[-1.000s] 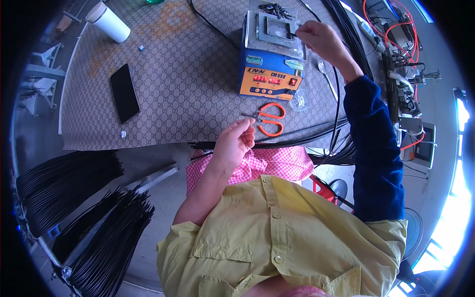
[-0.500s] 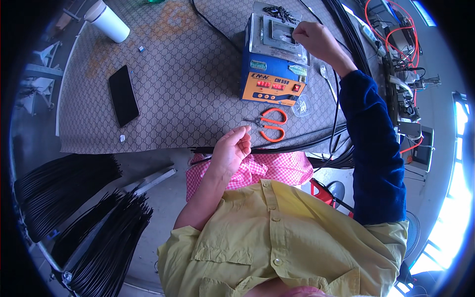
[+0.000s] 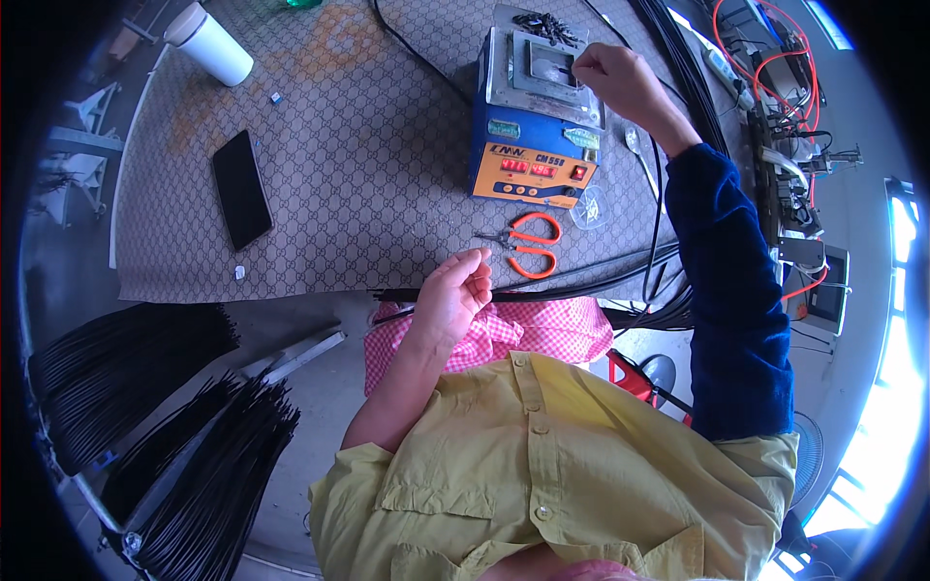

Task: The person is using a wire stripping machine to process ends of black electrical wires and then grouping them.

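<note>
A solder pot [image 3: 523, 121], blue with an orange front and lit red displays, stands on the patterned cloth. My right hand [image 3: 620, 82] is pinched at the right rim of the square metal basin [image 3: 552, 66] on its top. Whatever sits between those fingertips is too small to make out. At the table's front edge my left hand [image 3: 455, 293] is closed, thumb against forefinger, and its contents, if any, cannot be seen. Just right of its fingertips lie orange-handled snips [image 3: 531, 246], apart from the hand. A tangle of short black pieces [image 3: 548, 27] rests behind the basin.
Black cables [image 3: 601, 281] run along the front edge and down the right side. A spoon [image 3: 635, 143] and a small clear dish [image 3: 589, 207] lie right of the pot. At left are a black phone [image 3: 242, 191] and a white tumbler [image 3: 211, 45]. Black cable bundles [image 3: 208, 474] hang lower left.
Both hands keep nearly the same places and finger shapes. Only the view has shifted very slightly.
</note>
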The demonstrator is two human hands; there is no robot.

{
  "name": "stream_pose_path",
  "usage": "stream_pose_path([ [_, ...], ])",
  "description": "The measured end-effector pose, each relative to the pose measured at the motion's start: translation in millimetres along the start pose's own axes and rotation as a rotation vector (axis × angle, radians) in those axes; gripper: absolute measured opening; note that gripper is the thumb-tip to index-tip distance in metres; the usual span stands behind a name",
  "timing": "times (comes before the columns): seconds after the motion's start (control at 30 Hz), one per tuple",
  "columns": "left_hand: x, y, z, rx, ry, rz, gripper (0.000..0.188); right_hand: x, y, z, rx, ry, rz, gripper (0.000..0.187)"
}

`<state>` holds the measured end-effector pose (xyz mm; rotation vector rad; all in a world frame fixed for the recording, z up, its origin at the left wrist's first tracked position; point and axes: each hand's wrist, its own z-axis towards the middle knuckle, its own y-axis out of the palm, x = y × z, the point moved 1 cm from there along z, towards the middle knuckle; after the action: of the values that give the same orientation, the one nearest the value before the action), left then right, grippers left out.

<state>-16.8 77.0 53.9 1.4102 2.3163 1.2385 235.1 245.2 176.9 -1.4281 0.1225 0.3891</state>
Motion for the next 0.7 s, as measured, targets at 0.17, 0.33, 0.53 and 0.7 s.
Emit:
stream_pose_path([
  [0.17,0,2,-1,-0.013,-0.003,-0.002,0.015,-3,-8,-11,0.014,-0.067,0.098,0.015],
  [0.33,1,9,-5,-0.004,-0.009,-0.001,0.015,-5,-16,-26,0.031,-0.073,0.245,0.012],
  [0.53,4,20,-10,-0.034,0.012,0.014,0.015,-22,-25,-52,-0.233,0.229,0.847,0.016],
  [0.7,13,33,-11,-0.163,0.114,0.076,0.018,-29,-20,-68,-0.286,0.222,1.114,0.016],
])
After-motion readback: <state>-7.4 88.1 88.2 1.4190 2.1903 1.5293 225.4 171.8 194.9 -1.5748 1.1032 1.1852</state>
